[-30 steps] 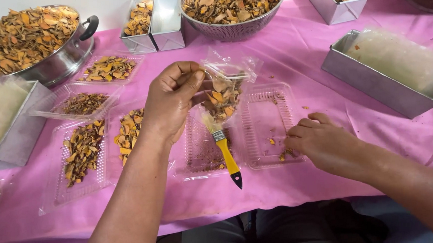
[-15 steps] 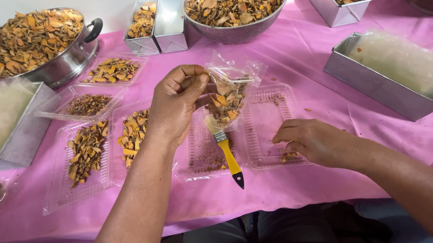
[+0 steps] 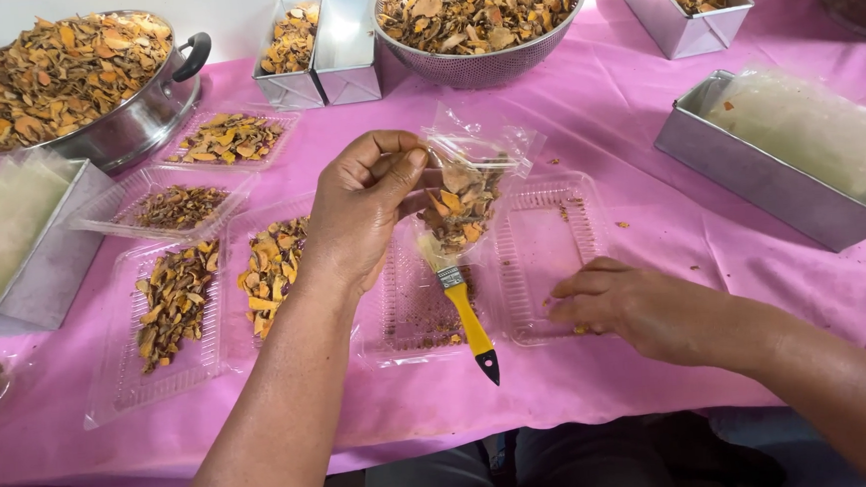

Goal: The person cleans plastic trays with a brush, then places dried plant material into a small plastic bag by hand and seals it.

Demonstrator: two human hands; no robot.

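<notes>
Head view, looking down at a table under a pink cloth. Left hand is raised, fingers pinched closed on the mouth of a small clear bag part-filled with dried orange-brown chips. Right hand lies low, fingers curled loosely onto the edge of an open clear plastic tray (nearly empty, only crumbs); whether it grips anything cannot be told. A yellow-handled brush lies on the tray just below the bag. To the left sit trays of chips. Behind stand a pot and a mesh bowl, both heaped with chips. A metal tin on the right holds clear bags.
</notes>
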